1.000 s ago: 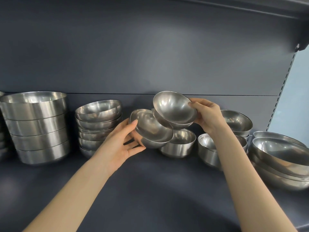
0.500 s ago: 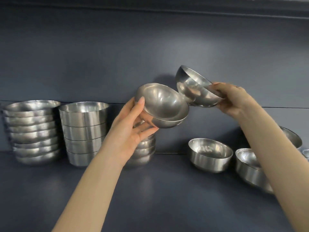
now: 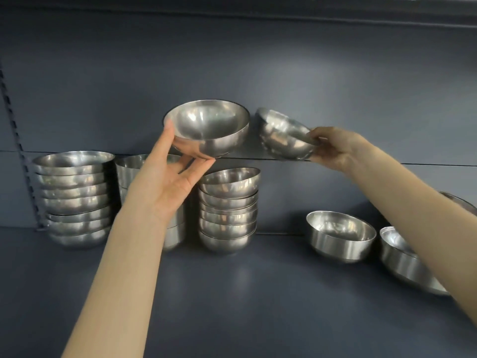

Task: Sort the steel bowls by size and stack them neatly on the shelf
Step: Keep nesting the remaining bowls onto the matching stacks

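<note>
Two bowls are off the dark grey shelf, one per hand. Left hand clamps the larger round steel bowl upright, thumb on the rim and fingers under the base, above the middle stack of round steel bowls. Right hand pinches the rim of the smaller round steel bowl, tilted, just beside the larger one with a narrow gap. Far-left bowl stack and single straight-walled steel bowl sit on the shelf.
</note>
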`<state>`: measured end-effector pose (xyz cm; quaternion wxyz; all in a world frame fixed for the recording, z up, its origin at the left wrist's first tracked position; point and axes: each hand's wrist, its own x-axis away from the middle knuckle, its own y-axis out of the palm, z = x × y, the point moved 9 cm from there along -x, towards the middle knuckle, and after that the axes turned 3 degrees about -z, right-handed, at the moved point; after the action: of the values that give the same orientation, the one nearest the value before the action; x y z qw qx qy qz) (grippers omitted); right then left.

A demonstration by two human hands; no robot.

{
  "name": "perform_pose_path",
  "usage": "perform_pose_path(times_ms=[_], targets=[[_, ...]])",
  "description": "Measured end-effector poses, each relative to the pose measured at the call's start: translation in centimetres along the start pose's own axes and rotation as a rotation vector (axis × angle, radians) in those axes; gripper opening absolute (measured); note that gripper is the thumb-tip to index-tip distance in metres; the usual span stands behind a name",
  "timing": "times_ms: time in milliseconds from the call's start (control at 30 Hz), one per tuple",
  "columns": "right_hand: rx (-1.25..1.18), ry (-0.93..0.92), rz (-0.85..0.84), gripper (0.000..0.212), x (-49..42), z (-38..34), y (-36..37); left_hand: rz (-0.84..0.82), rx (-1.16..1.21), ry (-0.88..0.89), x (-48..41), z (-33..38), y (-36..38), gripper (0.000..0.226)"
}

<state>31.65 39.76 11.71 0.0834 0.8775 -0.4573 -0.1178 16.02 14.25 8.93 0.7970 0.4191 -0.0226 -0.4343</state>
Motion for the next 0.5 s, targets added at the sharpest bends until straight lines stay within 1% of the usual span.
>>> perform_pose_path(times_ms=[67,133,267,333,400,500], targets=[[-0.009,0.018,0.011,0.009,-0.1,1.1,1.3,0.023,-0.015,0.014,0.2,0.4,-0.7,0.04],[0.017,0.001,0.033,0.01,-0.1,1.6,2.2,0.041,-0.024,0.04,0.5,1.1,-1.5,0.045],[0.119,-0.057,0.04,0.011,0.4,2.1,4.3,0.016,-0.074,0.083,1.1,2.3,-2.4,0.04],[0.173,-0.071,0.036,0.014,0.7,2.5,5.2,0.002,-0.095,0.082,1.5,2.5,-2.7,0.043],[0.209,-0.07,0.043,0.01,0.9,3.1,6.0,-0.024,-0.099,0.064,1.9,2.4,-3.0,0.047],[0.265,-0.081,0.061,0.016,1.0,3.9,6.9,-0.051,-0.074,0.034,2.2,2.2,-3.4,0.051]])
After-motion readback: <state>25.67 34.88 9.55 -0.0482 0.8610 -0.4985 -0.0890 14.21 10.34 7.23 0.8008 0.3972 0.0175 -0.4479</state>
